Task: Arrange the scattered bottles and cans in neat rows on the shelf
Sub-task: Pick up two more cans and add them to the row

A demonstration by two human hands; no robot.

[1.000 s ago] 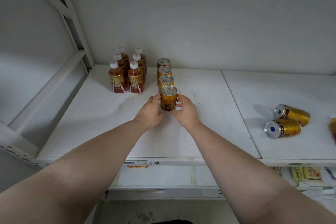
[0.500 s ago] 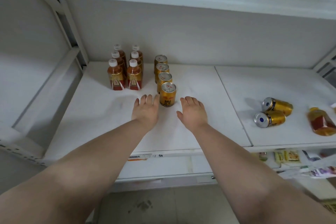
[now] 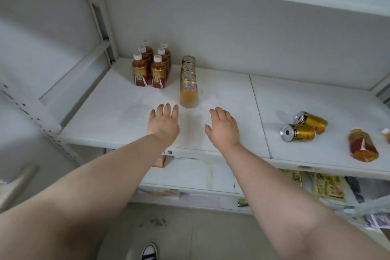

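Shelf (image 3: 118, 116), white: six upright tea bottles (image 3: 151, 65) in two rows at back left; beside them, four upright gold cans (image 3: 189, 82) in single file. Right panel: two fallen cans (image 3: 304, 126), one fallen bottle (image 3: 363, 146). Left hand (image 3: 164, 122) and right hand (image 3: 223, 127), fingers spread, empty, flank the nearest can.

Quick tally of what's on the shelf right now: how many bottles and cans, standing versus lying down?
Standing bottles: 6
Standing cans: 4
Lying cans: 2
Lying bottles: 1, with another item cut off at the right edge
Total: 13
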